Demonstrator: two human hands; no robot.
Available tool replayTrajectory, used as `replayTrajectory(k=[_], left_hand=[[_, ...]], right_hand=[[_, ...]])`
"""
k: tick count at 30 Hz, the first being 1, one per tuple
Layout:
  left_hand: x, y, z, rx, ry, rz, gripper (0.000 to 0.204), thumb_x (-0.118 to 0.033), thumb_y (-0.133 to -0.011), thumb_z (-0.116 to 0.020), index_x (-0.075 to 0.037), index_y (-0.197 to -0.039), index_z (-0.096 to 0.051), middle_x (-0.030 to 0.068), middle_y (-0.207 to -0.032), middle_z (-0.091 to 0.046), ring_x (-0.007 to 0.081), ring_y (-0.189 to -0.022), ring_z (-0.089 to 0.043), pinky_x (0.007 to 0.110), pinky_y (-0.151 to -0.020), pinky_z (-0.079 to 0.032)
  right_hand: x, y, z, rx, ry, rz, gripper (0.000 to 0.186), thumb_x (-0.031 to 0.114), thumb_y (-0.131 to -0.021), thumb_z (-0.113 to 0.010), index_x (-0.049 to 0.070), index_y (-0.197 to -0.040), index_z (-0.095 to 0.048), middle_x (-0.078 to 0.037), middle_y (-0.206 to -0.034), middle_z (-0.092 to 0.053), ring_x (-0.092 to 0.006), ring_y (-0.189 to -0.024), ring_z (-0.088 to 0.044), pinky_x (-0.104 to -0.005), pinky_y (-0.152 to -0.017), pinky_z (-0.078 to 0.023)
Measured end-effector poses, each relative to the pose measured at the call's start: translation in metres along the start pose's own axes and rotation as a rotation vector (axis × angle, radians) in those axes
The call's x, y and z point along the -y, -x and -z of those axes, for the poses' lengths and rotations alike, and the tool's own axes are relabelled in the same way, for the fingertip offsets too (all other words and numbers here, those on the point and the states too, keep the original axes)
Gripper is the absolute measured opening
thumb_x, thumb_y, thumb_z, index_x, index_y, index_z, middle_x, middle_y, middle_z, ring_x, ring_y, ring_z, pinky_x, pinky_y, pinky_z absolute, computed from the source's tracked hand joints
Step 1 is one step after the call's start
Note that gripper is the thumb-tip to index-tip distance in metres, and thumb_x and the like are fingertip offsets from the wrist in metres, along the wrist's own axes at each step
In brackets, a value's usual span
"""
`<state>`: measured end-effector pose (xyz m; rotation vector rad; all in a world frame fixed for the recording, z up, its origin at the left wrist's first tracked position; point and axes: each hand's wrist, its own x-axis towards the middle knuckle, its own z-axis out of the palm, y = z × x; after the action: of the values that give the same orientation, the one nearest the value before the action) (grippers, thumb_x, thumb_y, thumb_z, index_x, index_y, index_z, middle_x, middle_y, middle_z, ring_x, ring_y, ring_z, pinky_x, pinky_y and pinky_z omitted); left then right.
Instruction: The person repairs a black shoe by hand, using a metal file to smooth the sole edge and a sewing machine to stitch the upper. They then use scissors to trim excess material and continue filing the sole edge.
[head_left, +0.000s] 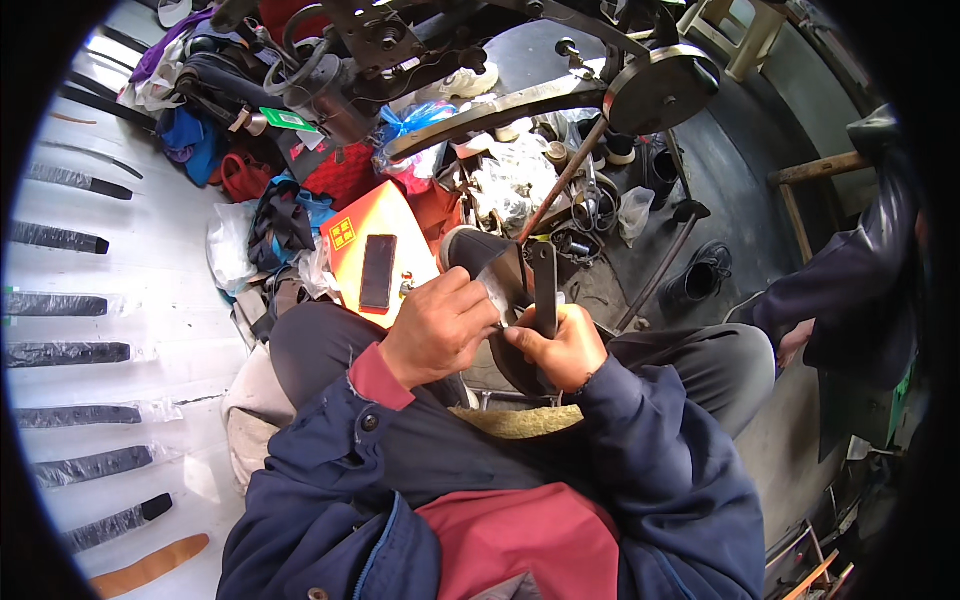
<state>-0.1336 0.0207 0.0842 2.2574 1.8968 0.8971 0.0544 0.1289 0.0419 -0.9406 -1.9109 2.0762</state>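
A dark shoe (484,252) with a pale rim stands between my hands, above my lap. My left hand (440,328) is closed at its near edge, fingertips pinched; the exact spot gripped is hidden under the fingers. Beside it, my right hand (562,348) is wrapped around a flat dark bar-like tool (545,285) that points up and away from me. The right thumb presses toward the left fingertips, and the two hands nearly touch. A greyish-white patch (502,292) shows on the shoe between them.
An orange box (405,225) carrying a black phone (377,272) sits left of my hands. Ahead stands a metal machine with a round wheel (662,88). Black strips (70,354) lie on a white surface at left. A black shoe (697,275) and someone's leg (845,265) are at right.
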Motion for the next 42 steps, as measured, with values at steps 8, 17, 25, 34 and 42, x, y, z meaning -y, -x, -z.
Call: replayTrajectory(k=[8,17,25,34,42], left_hand=[[0.006,-0.001,-0.007,0.029,0.014,-0.008,0.028,-0.004,-0.067,-0.084,-0.009,-0.085,-0.063,0.0044,-0.083,-0.055,0.0266,-0.081,-0.056,0.040,-0.066,-0.049],[0.006,-0.002,-0.008,0.060,0.112,-0.043,0.030,-0.003,-0.065,-0.085,-0.009,-0.087,-0.066,0.0034,-0.085,-0.060,0.0262,-0.080,-0.057,0.039,-0.065,-0.051],[0.009,-0.002,-0.011,0.057,0.218,0.010,0.033,-0.001,-0.063,-0.086,-0.009,-0.087,-0.065,0.0041,-0.086,-0.060,0.0270,-0.082,-0.059,0.040,-0.067,-0.052],[0.012,-0.005,-0.014,0.069,0.264,0.032,0.033,-0.001,-0.064,-0.087,-0.009,-0.087,-0.064,0.0041,-0.085,-0.060,0.0274,-0.082,-0.059,0.040,-0.068,-0.052],[0.012,-0.005,-0.015,0.085,0.246,0.021,0.033,-0.001,-0.064,-0.086,-0.009,-0.088,-0.064,0.0047,-0.085,-0.059,0.0275,-0.082,-0.058,0.040,-0.068,-0.051]], right_hand=[[0.011,0.004,0.024,-0.188,-0.538,0.216,0.031,0.019,-0.101,-0.052,-0.006,-0.108,-0.068,-0.011,-0.086,-0.068,-0.0169,-0.081,-0.065,-0.0312,-0.075,-0.051],[0.011,-0.009,0.019,-0.128,-0.583,0.017,0.030,0.026,-0.103,-0.053,0.001,-0.119,-0.061,-0.011,-0.102,-0.068,-0.0202,-0.096,-0.069,-0.0346,-0.087,-0.056],[-0.010,-0.015,0.019,-0.010,-0.633,0.027,0.024,0.023,-0.106,-0.062,0.005,-0.122,-0.061,-0.008,-0.103,-0.069,-0.0161,-0.097,-0.068,-0.0320,-0.087,-0.055],[-0.012,-0.017,0.015,-0.041,-0.669,0.044,0.023,0.022,-0.107,-0.065,0.005,-0.123,-0.061,-0.006,-0.100,-0.070,-0.0131,-0.091,-0.069,-0.0294,-0.084,-0.055],[-0.009,-0.014,0.016,-0.062,-0.562,0.068,0.018,0.017,-0.106,-0.063,0.004,-0.119,-0.060,-0.006,-0.102,-0.068,-0.0146,-0.096,-0.068,-0.0319,-0.088,-0.054]])
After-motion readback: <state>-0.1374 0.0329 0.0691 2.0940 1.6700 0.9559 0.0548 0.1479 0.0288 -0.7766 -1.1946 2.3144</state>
